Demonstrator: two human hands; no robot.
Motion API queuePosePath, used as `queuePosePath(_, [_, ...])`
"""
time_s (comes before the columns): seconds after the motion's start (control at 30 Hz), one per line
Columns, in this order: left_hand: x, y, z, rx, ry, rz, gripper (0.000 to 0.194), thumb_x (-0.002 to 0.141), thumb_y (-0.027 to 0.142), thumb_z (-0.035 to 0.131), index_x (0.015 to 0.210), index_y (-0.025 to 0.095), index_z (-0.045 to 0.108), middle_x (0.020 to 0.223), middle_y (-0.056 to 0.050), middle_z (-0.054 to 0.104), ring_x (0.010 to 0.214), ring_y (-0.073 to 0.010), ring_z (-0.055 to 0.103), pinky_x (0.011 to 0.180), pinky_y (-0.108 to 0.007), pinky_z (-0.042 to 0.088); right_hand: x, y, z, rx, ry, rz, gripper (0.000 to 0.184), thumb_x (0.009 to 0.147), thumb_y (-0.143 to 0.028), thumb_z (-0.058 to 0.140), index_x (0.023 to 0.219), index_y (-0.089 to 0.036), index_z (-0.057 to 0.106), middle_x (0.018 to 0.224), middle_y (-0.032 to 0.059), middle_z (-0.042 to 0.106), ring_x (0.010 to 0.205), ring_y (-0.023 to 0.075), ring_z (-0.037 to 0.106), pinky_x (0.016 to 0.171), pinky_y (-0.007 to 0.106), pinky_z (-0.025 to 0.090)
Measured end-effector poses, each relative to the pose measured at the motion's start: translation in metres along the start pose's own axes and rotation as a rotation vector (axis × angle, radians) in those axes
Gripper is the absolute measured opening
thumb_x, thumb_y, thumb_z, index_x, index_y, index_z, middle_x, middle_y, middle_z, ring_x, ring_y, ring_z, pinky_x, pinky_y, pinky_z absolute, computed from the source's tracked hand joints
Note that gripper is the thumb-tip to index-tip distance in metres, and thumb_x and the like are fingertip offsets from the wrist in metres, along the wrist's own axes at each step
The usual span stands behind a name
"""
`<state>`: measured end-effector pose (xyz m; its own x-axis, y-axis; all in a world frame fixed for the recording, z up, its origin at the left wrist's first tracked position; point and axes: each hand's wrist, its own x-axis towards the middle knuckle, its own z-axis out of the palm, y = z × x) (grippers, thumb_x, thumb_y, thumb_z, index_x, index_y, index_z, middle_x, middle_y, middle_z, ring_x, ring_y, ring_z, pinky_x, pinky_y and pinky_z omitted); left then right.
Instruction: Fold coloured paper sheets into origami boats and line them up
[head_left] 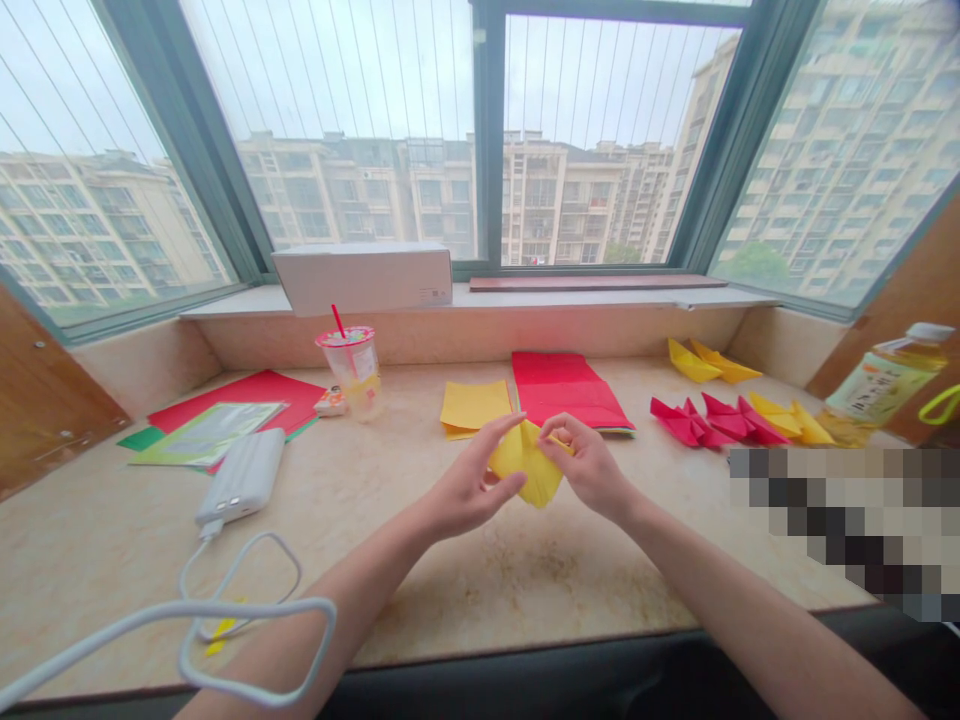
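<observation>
Between my two hands, a folded piece of yellow paper (pixel 538 480) is held up above the stone ledge. My left hand (pixel 480 480) grips its left side, the thumb in front and the fingers behind. At its upper right, my right hand (pixel 589 465) pinches the paper between thumb and bent fingers. Just behind lie a stack of yellow paper sheets (pixel 474 405) and a stack of red paper (pixel 562 390). Finished-looking folded shapes rest to the right: yellow paper boats (pixel 694 362), dark pink folded pieces (pixel 720 422) and another yellow folded piece (pixel 795 418).
A clear cup with a red straw (pixel 354 375) stands at the back left. Nearer are red sheets (pixel 232 395), a plastic packet (pixel 210 432), a white power bank (pixel 244 478) and its looping cable (pixel 259 608). At right stands a drink bottle (pixel 881 385); a white box (pixel 364 278) sits on the sill.
</observation>
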<state>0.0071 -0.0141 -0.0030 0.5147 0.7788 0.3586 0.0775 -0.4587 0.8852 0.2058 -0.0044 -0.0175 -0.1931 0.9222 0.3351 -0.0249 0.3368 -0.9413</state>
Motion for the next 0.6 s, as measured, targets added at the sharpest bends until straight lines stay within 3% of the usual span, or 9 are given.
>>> queuePosePath(0.1, [-0.002, -0.004, -0.005, 0.286, -0.121, 0.129, 0.061, 0.08, 0.032, 0.073, 0.138, 0.03, 0.052, 0.16, -0.013, 0.021, 0.142, -0.0337, 0.033, 0.103, -0.044, 0.046, 0.003, 0.002, -0.005, 0.042, -0.003, 0.041, 0.026, 0.082, -0.045, 0.068, 0.087, -0.022, 0.056, 0.071, -0.0027, 0.063, 0.061, 0.0132, 0.058, 0.055, 0.024, 0.045])
queuePosePath(0.2, [0.0, -0.008, -0.007, 0.421, -0.095, 0.179, 0.048, 0.086, 0.027, 0.066, 0.133, 0.028, 0.057, 0.157, -0.014, 0.03, 0.138, -0.0312, 0.041, 0.109, -0.047, 0.039, 0.002, 0.005, -0.006, 0.029, -0.041, 0.088, 0.031, 0.083, -0.05, 0.065, 0.092, -0.022, 0.057, 0.067, -0.0039, 0.062, 0.051, 0.0125, 0.056, 0.047, 0.023, 0.044])
queuePosePath(0.3, [0.004, -0.006, -0.007, 0.399, -0.055, 0.143, 0.037, 0.093, 0.03, 0.056, 0.129, 0.023, 0.059, 0.138, -0.014, 0.056, 0.117, -0.0263, 0.06, 0.089, -0.035, 0.053, -0.003, 0.007, -0.006, -0.096, -0.106, 0.082, 0.044, 0.092, -0.061, 0.043, 0.098, -0.02, 0.059, 0.057, -0.0045, 0.058, 0.042, 0.0124, 0.052, 0.041, 0.023, 0.04])
queuePosePath(0.37, [0.005, -0.003, -0.007, 0.389, -0.022, 0.092, 0.03, 0.095, 0.036, 0.05, 0.115, 0.02, 0.066, 0.106, -0.01, 0.071, 0.09, -0.0207, 0.068, 0.071, -0.027, 0.054, -0.007, 0.007, -0.007, -0.212, -0.168, 0.033, 0.059, 0.096, -0.065, 0.026, 0.093, -0.019, 0.061, 0.05, -0.0041, 0.053, 0.04, 0.0124, 0.051, 0.042, 0.023, 0.039])
queuePosePath(0.47, [0.005, 0.001, -0.006, 0.362, 0.006, -0.014, 0.035, 0.097, 0.043, 0.046, 0.086, 0.016, 0.067, 0.069, -0.003, 0.066, 0.059, -0.0132, 0.062, 0.054, -0.021, 0.049, -0.01, 0.004, -0.007, -0.361, -0.245, -0.088, 0.067, 0.095, -0.068, 0.021, 0.076, -0.019, 0.061, 0.052, -0.0015, 0.052, 0.046, 0.0122, 0.049, 0.047, 0.023, 0.036])
queuePosePath(0.6, [0.002, 0.0, 0.0, 0.171, -0.023, -0.153, 0.035, 0.095, 0.048, 0.047, 0.092, 0.015, 0.058, 0.067, -0.001, 0.063, 0.045, -0.0109, 0.059, 0.04, -0.019, 0.043, -0.01, -0.004, -0.004, -0.429, -0.231, -0.145, 0.046, 0.095, -0.058, 0.042, 0.082, -0.019, 0.062, 0.066, -0.0001, 0.058, 0.057, 0.0132, 0.049, 0.053, 0.024, 0.036])
